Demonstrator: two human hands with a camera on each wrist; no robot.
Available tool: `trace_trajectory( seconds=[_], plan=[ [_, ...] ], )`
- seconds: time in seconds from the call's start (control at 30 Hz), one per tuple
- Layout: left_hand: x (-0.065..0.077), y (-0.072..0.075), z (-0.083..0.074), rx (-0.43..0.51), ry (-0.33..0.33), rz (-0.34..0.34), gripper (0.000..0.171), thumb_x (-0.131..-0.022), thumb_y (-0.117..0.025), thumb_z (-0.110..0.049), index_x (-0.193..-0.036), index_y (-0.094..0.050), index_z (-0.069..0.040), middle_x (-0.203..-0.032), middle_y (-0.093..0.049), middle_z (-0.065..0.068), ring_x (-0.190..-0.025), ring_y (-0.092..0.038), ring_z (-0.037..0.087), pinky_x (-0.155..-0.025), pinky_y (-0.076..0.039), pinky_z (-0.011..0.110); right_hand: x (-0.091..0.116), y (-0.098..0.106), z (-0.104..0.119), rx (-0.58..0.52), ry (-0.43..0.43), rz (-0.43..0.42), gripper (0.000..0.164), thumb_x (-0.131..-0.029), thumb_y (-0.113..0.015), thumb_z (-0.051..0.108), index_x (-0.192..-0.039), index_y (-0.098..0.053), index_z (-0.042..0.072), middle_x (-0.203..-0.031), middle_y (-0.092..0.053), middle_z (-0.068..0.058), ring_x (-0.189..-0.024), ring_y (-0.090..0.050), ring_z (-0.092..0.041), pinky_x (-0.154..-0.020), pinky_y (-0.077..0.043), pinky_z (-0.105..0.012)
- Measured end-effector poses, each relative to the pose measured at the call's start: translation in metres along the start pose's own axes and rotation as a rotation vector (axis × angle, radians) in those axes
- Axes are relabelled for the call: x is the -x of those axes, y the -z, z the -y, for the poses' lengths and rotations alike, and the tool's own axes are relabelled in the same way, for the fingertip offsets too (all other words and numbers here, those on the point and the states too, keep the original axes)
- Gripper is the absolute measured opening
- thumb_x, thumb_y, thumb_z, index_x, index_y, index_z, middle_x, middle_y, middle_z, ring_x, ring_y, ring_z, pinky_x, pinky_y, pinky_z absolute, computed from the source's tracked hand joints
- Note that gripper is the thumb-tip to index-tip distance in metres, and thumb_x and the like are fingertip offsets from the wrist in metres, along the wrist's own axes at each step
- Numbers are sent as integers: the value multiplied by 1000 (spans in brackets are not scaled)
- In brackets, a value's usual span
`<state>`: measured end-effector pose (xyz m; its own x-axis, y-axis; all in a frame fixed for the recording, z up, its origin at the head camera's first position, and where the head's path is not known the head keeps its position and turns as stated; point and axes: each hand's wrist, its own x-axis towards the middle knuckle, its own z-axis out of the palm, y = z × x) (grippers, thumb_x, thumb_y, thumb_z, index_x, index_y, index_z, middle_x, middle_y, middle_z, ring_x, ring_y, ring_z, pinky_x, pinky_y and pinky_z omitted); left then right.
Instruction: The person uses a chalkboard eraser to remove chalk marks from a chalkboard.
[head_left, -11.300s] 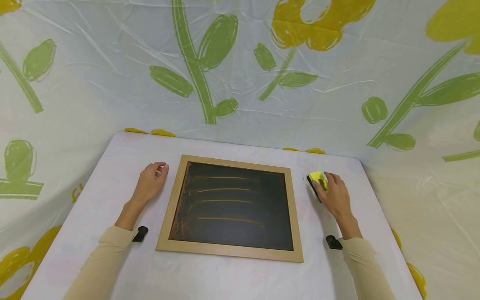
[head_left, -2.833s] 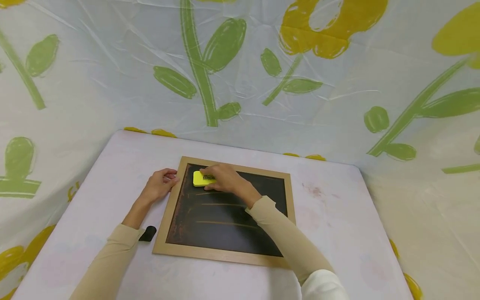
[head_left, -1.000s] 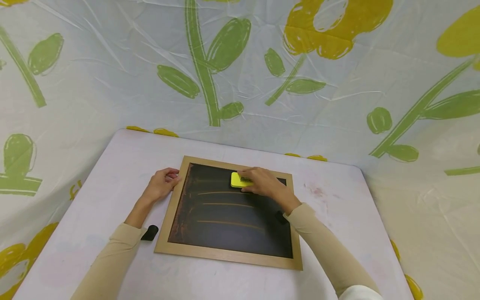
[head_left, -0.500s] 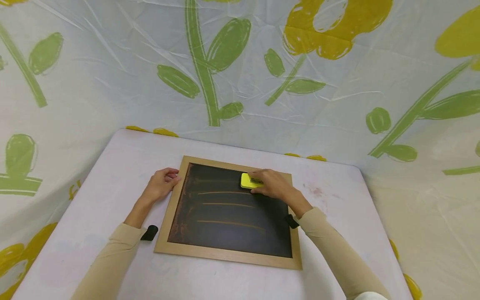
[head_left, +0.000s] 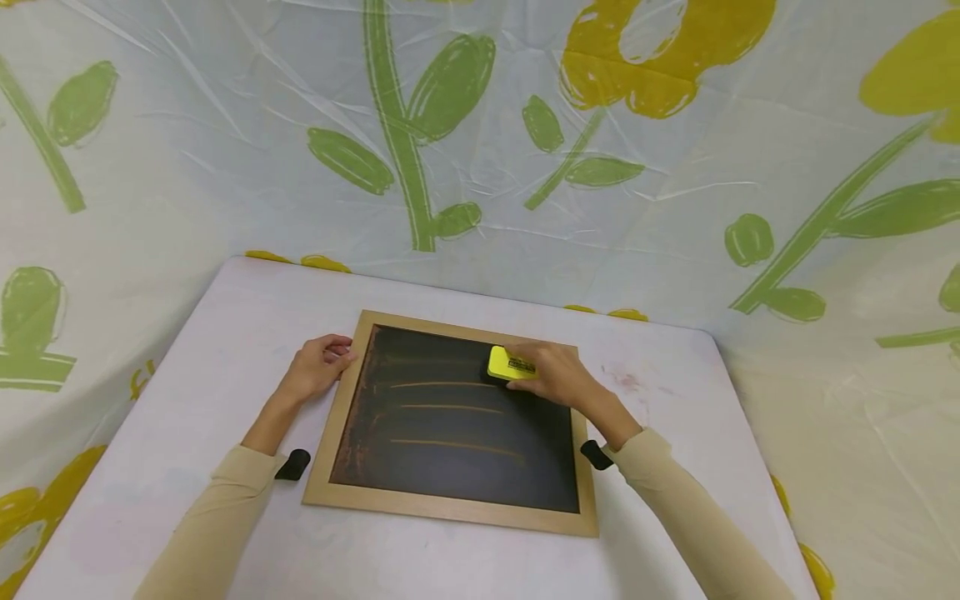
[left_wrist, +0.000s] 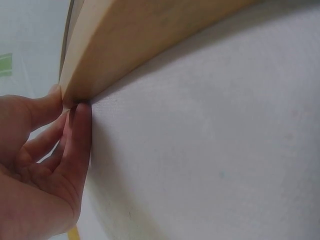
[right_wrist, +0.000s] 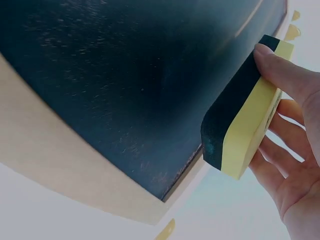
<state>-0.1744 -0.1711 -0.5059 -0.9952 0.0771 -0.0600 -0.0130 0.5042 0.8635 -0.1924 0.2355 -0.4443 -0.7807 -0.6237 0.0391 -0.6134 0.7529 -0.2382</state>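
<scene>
A wood-framed chalkboard (head_left: 450,483) lies flat on the table. Three orange chalk lines (head_left: 452,407) cross its dark surface, with a faint smear above them. My right hand (head_left: 558,377) grips a yellow chalkboard eraser (head_left: 502,364) over the board's upper right part. In the right wrist view the eraser (right_wrist: 245,125) is tilted, thumb on its black felt edge and fingers along the yellow back; whether the felt touches the board I cannot tell. My left hand (head_left: 315,367) pinches the left frame edge near the upper corner, thumb (left_wrist: 47,105) against the wood and a fingertip at its underside.
The white table (head_left: 660,517) extends around the board, with reddish smudges (head_left: 626,382) to its right. A flower-printed cloth (head_left: 247,142) rises behind and at both sides. Black wrist-worn pieces (head_left: 293,464) sit at both cuffs.
My right hand picked up the eraser from the table's right side and swept it rightward along the top chalk line, which is now smeared away. My left hand took hold of the frame.
</scene>
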Motion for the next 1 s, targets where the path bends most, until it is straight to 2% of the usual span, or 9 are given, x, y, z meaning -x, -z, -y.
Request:
trace_trajectory(
  seconds=[0.2, 0.5, 0.77, 1.0],
  plan=[
    [-1, 0, 2, 3, -3, -4, 36, -102, -64, -10, -129, -59, 13, -107, -64, 25, -93, -64, 33, -65, -49, 22, 11, 5, 1, -10, -2, -39, 67, -80, -90, 28, -137, -65, 2, -130, -69, -15, -117, -66, -33, -96, -53, -49],
    [-2, -3, 7, 1, -7, -12, 35, -103, -64, -10, -130, -60, 12, -106, -64, 23, -92, -64, 32, -66, -49, 23, 28, 2, 0, -18, -42, 22, 66, -84, -88, 31, -139, -64, 3, -131, -68, -16, -117, -66, -34, -91, -56, -48],
    [1, -2, 8, 3, -15, -31, 35, -102, -63, -9, -129, -60, 12, -108, -65, 24, -95, -65, 34, -68, -49, 26, 37, -10, 2, -24, -16, 26, 65, -84, -87, 32, -139, -65, 4, -131, -68, -16, -117, -66, -35, -91, -55, -49],
    [1, -3, 4, 2, -20, -34, 33, -101, -64, -8, -128, -62, 12, -106, -66, 23, -92, -65, 32, -68, -48, 26, 39, -12, 5, 3, -45, 25, 65, -83, -87, 33, -138, -65, 5, -129, -69, -18, -115, -67, -37, -90, -56, -50]
  ],
)
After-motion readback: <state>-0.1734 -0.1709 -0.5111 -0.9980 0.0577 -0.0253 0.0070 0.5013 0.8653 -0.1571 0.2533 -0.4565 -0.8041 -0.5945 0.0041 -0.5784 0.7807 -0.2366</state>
